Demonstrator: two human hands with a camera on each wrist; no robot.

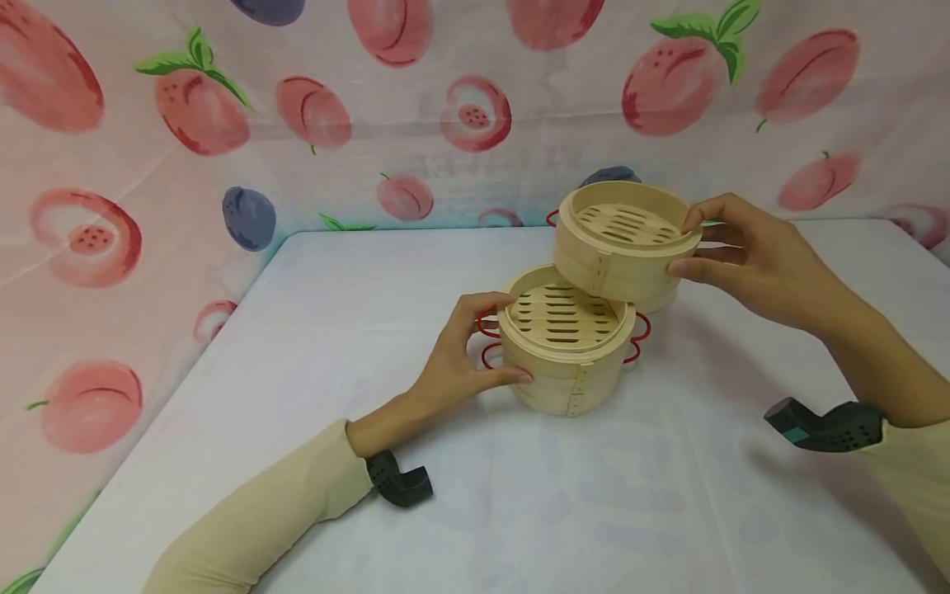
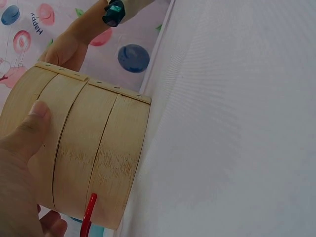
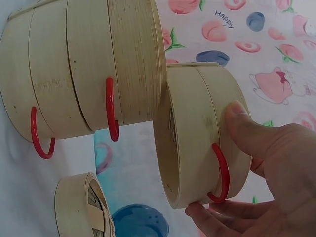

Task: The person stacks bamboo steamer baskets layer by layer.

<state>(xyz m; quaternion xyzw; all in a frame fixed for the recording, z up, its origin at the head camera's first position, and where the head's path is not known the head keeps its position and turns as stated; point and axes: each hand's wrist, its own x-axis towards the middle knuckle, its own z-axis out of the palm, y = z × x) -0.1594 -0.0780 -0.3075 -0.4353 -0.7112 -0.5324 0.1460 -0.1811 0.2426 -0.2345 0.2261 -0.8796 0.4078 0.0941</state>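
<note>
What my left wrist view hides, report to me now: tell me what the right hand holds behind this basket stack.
Observer: The right hand holds another bamboo basket with a slotted floor.
Operator: Say how that one lies relative to the stack.
Observer: In the head view it is offset to the right of the stack, hiding part of its rim; I can't tell whether they touch.
</note>
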